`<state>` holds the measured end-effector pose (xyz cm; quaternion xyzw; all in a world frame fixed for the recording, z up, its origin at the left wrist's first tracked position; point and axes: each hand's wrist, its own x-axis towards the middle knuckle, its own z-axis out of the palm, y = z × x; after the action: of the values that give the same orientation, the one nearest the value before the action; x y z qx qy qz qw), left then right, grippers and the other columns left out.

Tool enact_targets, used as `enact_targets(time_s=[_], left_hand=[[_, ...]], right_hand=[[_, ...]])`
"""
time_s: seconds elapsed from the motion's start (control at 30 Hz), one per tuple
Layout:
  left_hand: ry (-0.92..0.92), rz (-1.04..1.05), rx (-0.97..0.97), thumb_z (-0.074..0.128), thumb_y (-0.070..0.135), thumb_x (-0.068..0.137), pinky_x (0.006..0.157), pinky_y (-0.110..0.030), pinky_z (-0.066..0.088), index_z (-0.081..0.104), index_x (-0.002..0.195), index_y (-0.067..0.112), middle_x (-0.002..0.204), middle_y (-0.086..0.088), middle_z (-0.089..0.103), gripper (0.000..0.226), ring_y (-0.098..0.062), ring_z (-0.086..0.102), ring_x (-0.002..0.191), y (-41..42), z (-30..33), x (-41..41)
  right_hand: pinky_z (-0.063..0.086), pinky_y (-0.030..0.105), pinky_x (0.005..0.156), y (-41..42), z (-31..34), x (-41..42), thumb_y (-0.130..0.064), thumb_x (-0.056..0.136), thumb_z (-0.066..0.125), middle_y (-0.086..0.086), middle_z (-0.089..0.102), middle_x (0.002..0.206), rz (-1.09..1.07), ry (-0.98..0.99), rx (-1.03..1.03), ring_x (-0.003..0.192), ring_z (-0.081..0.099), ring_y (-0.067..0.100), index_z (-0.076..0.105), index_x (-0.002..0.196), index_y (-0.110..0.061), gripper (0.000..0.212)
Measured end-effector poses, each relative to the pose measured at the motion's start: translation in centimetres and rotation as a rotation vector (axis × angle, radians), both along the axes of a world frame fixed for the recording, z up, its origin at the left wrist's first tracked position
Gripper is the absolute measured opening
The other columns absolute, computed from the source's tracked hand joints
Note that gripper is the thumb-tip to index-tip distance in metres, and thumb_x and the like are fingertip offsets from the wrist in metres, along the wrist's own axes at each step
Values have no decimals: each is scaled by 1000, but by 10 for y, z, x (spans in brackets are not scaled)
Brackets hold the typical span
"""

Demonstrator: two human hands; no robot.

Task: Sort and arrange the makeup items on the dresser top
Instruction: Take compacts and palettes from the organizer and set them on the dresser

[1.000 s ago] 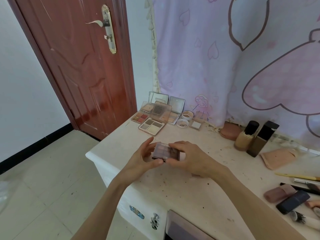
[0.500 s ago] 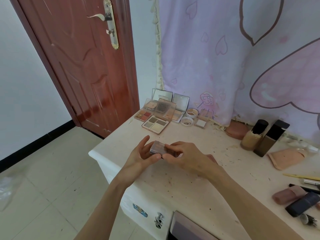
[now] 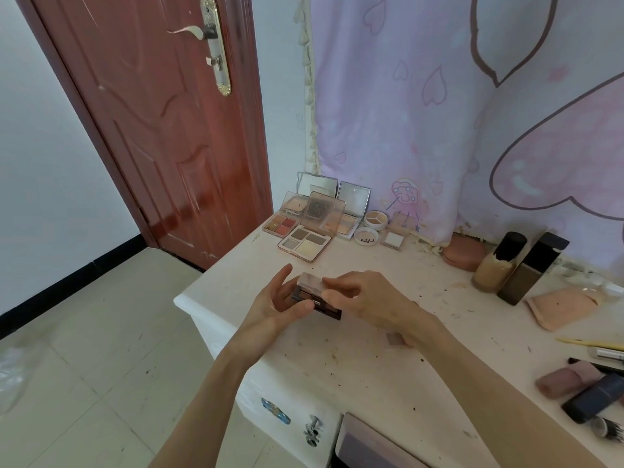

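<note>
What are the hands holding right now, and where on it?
A small eyeshadow palette: the left hand grips its left end, thumb on the front edge; the right hand fingers pinch its clear lid.

A reddish-brown door (image 3: 162,130) is standing closed at the left, its brass-coloured handle plate (image 3: 216,45) showing near the top. A pale wall (image 3: 40,146) is running beside it, with a black skirting strip (image 3: 67,278) lying along its foot. Light floor tiles (image 3: 101,349) are spreading below. A lilac curtain (image 3: 422,113) printed with hearts and a large pink shape is hanging behind the furniture, its fringed edge (image 3: 308,96) trailing down beside the door frame
</note>
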<state>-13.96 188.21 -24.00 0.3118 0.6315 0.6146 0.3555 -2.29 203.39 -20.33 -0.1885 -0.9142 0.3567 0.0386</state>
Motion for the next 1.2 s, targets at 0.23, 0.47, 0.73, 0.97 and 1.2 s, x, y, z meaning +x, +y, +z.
enact_targets(time_s=[0.23, 0.47, 0.73, 0.97, 1.2], left_hand=[[-3, 21, 4, 79, 34, 66, 96, -23, 46, 42, 134, 24, 127, 9, 58, 78, -6, 54, 117, 2, -4, -5], [116, 233, -33, 65, 3, 82, 67, -12, 50, 62, 109, 8, 96, -3, 69, 28, -3, 65, 79, 20, 0, 4], [499, 205, -389, 78, 37, 69, 88, -23, 40, 42, 133, 14, 119, 1, 53, 78, -16, 45, 108, 57, -1, 21], [718, 275, -537, 69, 47, 74, 100, -28, 26, 29, 138, 12, 129, -5, 35, 83, -22, 31, 119, 79, -5, 28], [784, 346, -566, 64, 53, 76, 100, -26, 25, 31, 138, 14, 125, -4, 31, 80, -20, 29, 117, 92, -7, 27]], right_hand=[[51, 36, 89, 10, -3, -2, -56, 90, 41, -6, 69, 101, -155, 66, -258, 79, 66, 14, 67, 112, -23, 48], [56, 41, 79, 38, -6, -7, -51, 96, 35, 14, 71, 83, -333, 123, -483, 67, 66, 27, 63, 93, -9, 50], [57, 42, 73, 76, -4, -18, -36, 100, 38, 22, 70, 74, -467, 198, -524, 70, 67, 34, 56, 80, -2, 43], [56, 30, 57, 92, -5, -37, -32, 99, 43, 20, 69, 73, -488, 228, -478, 59, 64, 25, 61, 82, 3, 43], [46, 16, 42, 101, -7, -49, -28, 97, 48, 6, 57, 59, -535, 272, -377, 49, 54, 18, 60, 82, -1, 33]])
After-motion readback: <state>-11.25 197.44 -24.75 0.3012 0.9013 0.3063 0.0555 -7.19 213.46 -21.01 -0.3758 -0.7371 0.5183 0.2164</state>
